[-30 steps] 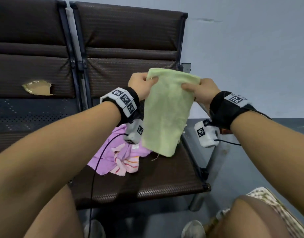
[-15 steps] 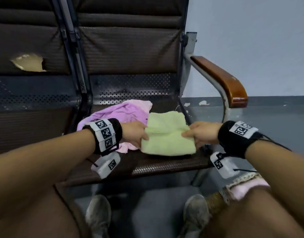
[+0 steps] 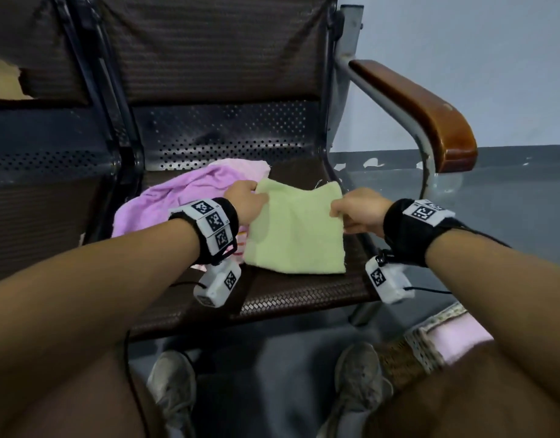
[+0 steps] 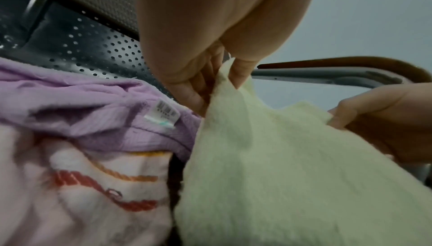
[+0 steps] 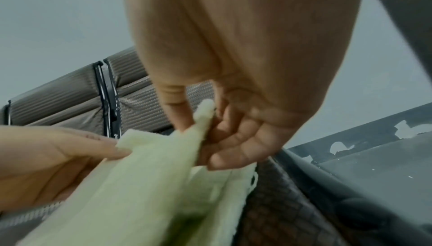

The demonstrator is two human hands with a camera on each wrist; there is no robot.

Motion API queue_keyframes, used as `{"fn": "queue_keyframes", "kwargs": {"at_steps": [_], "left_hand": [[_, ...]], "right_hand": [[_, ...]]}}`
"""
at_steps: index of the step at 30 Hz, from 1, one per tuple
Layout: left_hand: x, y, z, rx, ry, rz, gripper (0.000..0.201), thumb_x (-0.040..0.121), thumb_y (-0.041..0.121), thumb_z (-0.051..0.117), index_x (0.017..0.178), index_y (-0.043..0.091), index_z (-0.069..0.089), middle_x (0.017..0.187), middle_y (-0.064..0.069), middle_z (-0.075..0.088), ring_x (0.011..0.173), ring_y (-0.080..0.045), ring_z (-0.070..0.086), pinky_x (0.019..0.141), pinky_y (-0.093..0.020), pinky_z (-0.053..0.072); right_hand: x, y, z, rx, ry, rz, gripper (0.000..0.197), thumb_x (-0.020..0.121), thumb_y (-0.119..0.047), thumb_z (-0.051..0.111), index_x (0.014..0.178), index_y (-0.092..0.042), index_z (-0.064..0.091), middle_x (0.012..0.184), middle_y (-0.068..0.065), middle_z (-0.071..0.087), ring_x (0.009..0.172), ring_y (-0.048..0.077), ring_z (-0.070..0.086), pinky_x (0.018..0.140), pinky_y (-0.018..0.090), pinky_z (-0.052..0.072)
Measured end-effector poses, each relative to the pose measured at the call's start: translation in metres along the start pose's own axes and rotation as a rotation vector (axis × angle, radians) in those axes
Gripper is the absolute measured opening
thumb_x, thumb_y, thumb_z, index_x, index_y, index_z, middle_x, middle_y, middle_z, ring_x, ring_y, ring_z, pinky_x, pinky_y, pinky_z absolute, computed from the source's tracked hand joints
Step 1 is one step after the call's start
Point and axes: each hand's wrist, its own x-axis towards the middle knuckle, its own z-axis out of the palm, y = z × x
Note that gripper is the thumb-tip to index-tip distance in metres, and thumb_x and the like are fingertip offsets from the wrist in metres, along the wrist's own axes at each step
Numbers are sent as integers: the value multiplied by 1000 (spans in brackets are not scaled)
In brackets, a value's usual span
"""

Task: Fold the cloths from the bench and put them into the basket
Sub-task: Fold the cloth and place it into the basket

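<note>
A pale green cloth (image 3: pixel 296 232) lies partly folded on the brown bench seat (image 3: pixel 291 295). My left hand (image 3: pixel 248 200) pinches its far left corner; the left wrist view shows thumb and fingers (image 4: pixel 224 76) closed on the green cloth (image 4: pixel 292 176). My right hand (image 3: pixel 354 210) pinches the far right corner, and in the right wrist view its fingers (image 5: pixel 205 120) grip the green cloth's (image 5: pixel 151 185) edge. A purple cloth (image 3: pixel 165 203) and a pink striped cloth (image 4: pixel 81 185) lie bunched to the left. The basket (image 3: pixel 430 339) shows at lower right, with a pink cloth inside.
A wooden armrest (image 3: pixel 424 105) on a metal frame borders the seat on the right. The perforated metal back panel (image 3: pixel 225 134) stands behind the cloths. My shoes (image 3: pixel 174 384) rest on the grey floor below the seat's front edge.
The green cloth went from hanging in the air to lying on the seat. Both hands then carried its corners away from me over the seat.
</note>
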Motion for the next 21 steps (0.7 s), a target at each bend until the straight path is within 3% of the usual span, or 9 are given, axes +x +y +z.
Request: {"fn": "queue_keyframes", "kwargs": {"at_steps": [2,5,8,10,11,14,16,19,21], "left_hand": [[7,-3,7,-38,29,-36,29,93,25,58,120,16,64,116,-11,69,106,-29,64,81,-30,52],[12,-5,16,-6,64,-49,43,87,26,62,129,20,54,112,-6,67,103,-26,63,75,-32,52],[5,-7,19,96,97,93,22,83,21,64,104,21,59,92,3,66,87,-18,61,66,-24,45],[-7,-10,18,128,-38,202,9,83,21,67,91,22,64,85,9,65,85,-15,62,66,-19,44],[-13,-13,18,158,-139,244,13,81,23,71,93,23,66,90,9,67,90,-15,63,73,-21,48],[-29,-29,14,404,-364,338,58,73,35,81,127,26,59,125,7,58,116,-13,53,103,-30,42],[-33,-39,12,517,-387,374,78,71,31,82,141,25,48,138,2,48,127,-17,44,111,-31,34],[-31,-45,9,516,-320,366,73,74,15,76,141,21,47,138,-1,52,127,-20,48,108,-29,36],[-29,-45,7,526,-247,371,55,80,12,68,133,20,55,129,-2,61,120,-22,55,102,-30,42]], "right_hand": [[12,4,5,-33,84,-24,7,88,-3,59,90,-3,66,97,15,71,79,22,70,64,31,62],[25,10,7,-216,168,-75,20,90,-6,58,101,6,69,103,21,73,93,33,71,83,43,61],[30,14,7,-477,243,-161,34,87,-19,60,118,-8,65,109,11,70,104,30,66,86,35,53],[24,16,6,-608,318,-311,46,86,-28,65,129,-16,55,117,6,61,107,24,60,86,29,45],[19,16,6,-648,329,-410,41,85,-31,67,123,-20,58,115,3,60,104,21,59,85,27,43],[1,23,11,-721,80,-534,25,84,-47,69,100,-28,70,100,-10,69,94,11,65,87,31,52],[-9,31,17,-884,-106,-508,53,78,-61,71,119,-28,67,119,-9,67,111,12,61,100,31,47],[-13,41,22,-1053,-143,-496,87,79,-58,73,149,-18,41,150,1,45,136,21,43,115,33,32],[-13,43,24,-1075,-76,-534,66,89,-40,67,147,-17,46,147,4,50,135,24,47,114,35,35]]}}
